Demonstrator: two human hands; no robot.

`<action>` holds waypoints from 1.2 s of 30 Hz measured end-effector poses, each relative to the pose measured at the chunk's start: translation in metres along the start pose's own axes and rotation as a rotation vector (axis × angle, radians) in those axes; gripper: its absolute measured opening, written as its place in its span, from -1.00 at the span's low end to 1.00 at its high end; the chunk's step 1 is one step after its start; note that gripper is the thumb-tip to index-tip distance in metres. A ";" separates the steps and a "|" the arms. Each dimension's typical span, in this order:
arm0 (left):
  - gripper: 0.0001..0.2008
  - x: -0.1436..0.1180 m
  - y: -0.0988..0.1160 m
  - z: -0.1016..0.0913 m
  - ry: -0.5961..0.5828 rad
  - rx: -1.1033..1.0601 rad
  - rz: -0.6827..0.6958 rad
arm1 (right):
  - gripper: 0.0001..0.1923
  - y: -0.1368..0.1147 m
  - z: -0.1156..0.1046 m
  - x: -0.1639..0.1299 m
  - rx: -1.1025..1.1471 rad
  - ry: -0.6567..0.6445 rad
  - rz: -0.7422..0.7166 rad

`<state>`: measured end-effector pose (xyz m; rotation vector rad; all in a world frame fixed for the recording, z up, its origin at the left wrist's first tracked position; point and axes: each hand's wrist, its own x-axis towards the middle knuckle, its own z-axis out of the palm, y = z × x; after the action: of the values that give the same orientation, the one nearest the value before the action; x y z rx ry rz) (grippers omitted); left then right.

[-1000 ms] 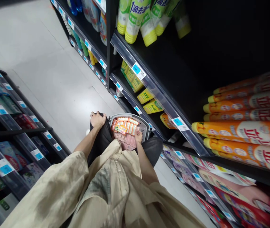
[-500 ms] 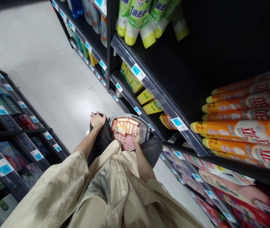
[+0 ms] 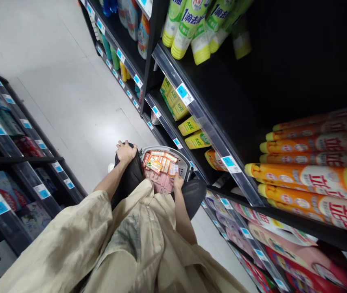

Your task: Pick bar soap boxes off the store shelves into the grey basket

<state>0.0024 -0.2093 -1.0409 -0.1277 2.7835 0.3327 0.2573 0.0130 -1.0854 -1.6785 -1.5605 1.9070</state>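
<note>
My left hand (image 3: 126, 152) rests on my dark-trousered knee, its fingers spread and nothing in them. Inside the grey basket (image 3: 186, 162) between my knees, my right hand (image 3: 177, 182) pinches a small orange-and-white box (image 3: 173, 169) by its near end. To the left of it, several similar orange boxes (image 3: 154, 166) lie in the basket, one turned with its yellow-and-orange face up. Pink packs (image 3: 160, 181) in rows fill the part closest to me. The print on the boxes is too small to read.
On my right rises a black shelf (image 3: 191, 95) with green-and-white bottles (image 3: 190, 30), yellow AXE bottles (image 3: 197, 139) and orange bottles (image 3: 307, 175). Another shelf (image 3: 27, 179), holding toothpaste boxes, stands on my left. Pale floor (image 3: 60, 101) runs between them.
My right hand has drawn the small orange box slightly towards the basket's right side, and more of its face shows. The left hand stays on the knee. The view has shifted a little.
</note>
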 end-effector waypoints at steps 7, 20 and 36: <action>-0.40 0.000 0.000 -0.004 -0.021 0.020 -0.010 | -0.63 -0.013 0.005 -0.019 0.186 0.014 0.072; -0.41 -0.001 0.002 -0.005 -0.004 0.002 -0.008 | -0.48 -0.085 0.001 -0.051 0.492 -0.245 -0.079; -0.40 0.004 -0.002 0.003 -0.006 0.002 0.000 | -0.13 -0.050 0.003 -0.063 -0.434 0.219 -0.736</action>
<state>0.0003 -0.2104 -1.0455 -0.1257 2.7777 0.3293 0.2533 -0.0103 -1.0085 -1.1126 -2.1849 1.0393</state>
